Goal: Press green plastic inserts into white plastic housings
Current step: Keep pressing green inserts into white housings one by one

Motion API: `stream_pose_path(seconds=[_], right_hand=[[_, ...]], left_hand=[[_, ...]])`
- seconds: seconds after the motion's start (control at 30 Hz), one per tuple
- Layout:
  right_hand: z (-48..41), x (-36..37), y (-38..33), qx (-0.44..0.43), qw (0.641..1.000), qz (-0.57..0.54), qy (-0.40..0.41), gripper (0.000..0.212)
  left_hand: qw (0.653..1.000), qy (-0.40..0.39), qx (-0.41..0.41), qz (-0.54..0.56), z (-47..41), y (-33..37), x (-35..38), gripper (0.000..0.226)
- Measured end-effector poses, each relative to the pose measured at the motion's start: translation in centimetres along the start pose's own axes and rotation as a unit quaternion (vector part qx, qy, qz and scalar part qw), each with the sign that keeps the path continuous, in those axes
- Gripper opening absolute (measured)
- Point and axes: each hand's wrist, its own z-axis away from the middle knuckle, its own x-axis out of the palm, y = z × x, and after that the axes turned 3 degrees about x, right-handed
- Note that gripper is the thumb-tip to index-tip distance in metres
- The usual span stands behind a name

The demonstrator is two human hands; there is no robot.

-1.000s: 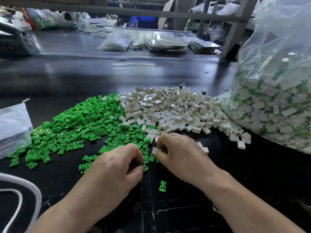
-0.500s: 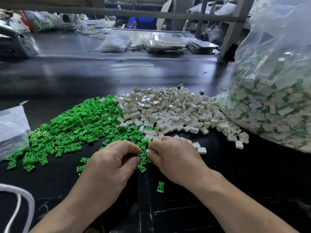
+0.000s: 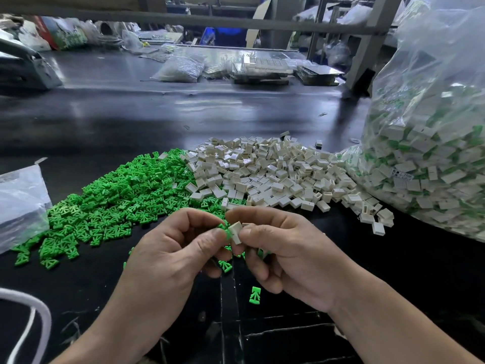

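L grip (image 3: 168,258) & R grip (image 3: 291,253) being raised off desk (image 3: 393,271) vs 0.5 s ago | white housing (image 3: 235,231) being pinched by R grip, above desk | green insert (image 3: 227,234) being pinched by L grip, touching housing's left end

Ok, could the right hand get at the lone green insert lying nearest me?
Probably yes: the lone green insert lies uncovered close beside the right hand, though that hand pinches a white housing.

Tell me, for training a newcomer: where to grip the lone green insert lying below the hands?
Pinch the lone green insert from above across its long side edges: it lies flat on the table, apart from the green pile, both edges free.
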Motion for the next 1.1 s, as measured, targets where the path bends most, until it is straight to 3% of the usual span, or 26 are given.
stream_pose_path(seconds=[0.17,0.3,0.5,0.63,0.73,0.9,1.1], right_hand=[[0.0,-0.1,-0.2,0.010,0.999,-0.037,0.006,0.007],[0.1,-0.3,-0.3,0.032,0.996,-0.079,0.017,0.030],[0.2,-0.3,-0.5,0.034,0.996,-0.078,0.033,0.016],[0.2,-0.1,-0.4,0.035,0.996,-0.071,0.035,0.022],[0.4,-0.1,-0.4,0.030,0.996,-0.081,0.019,0.019],[0.4,-0.1,-0.2,0.029,0.996,-0.079,-0.024,0.008],[0.3,0.1,0.0,0.008,1.000,-0.007,0.018,0.004]], left_hand=[[0.997,0.013,-0.029,0.065,-0.2,-0.4,-0.3,0.009],[0.993,0.015,-0.046,0.103,-0.3,-0.3,-0.2,0.015],[0.995,0.034,-0.036,0.090,-0.2,-0.6,-0.3,0.006],[0.996,0.010,-0.025,0.080,0.0,-0.2,0.2,0.014],[0.998,0.006,-0.014,0.066,0.2,0.2,0.5,0.022],[0.999,0.025,-0.006,0.037,0.3,0.7,0.7,0.014],[0.998,0.022,0.035,-0.043,0.7,0.9,0.7,0.011]])
